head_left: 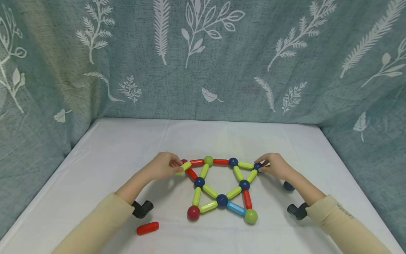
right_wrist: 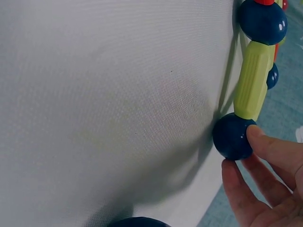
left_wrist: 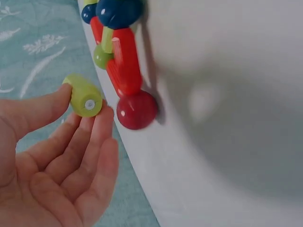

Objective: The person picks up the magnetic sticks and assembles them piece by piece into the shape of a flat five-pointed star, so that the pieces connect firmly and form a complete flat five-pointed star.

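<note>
A flat figure of coloured magnetic rods and balls lies mid-table, with yellow-green, red and light blue rods [head_left: 236, 208] between dark blue, red and green balls. My left hand [head_left: 164, 165] pinches a loose yellow-green magnetic rod [left_wrist: 86, 97] between thumb and fingers, close by the red ball [left_wrist: 137, 110] at the figure's far left corner. A pale magnet tip shows on the rod's end. At the far right corner my right hand [head_left: 273, 165] grips a dark blue ball [right_wrist: 233, 136] with thumb and fingertips; a yellow-green rod [right_wrist: 253, 80] joins that ball to another blue one.
A loose red rod [head_left: 147, 228] lies at the front left of the white table [head_left: 133, 141]. Beside my right forearm rests a spare dark blue ball [head_left: 288, 186]. Black wrist cameras [head_left: 142, 209] sit on both wrists. Behind the table hangs a leaf-patterned curtain [head_left: 177, 91].
</note>
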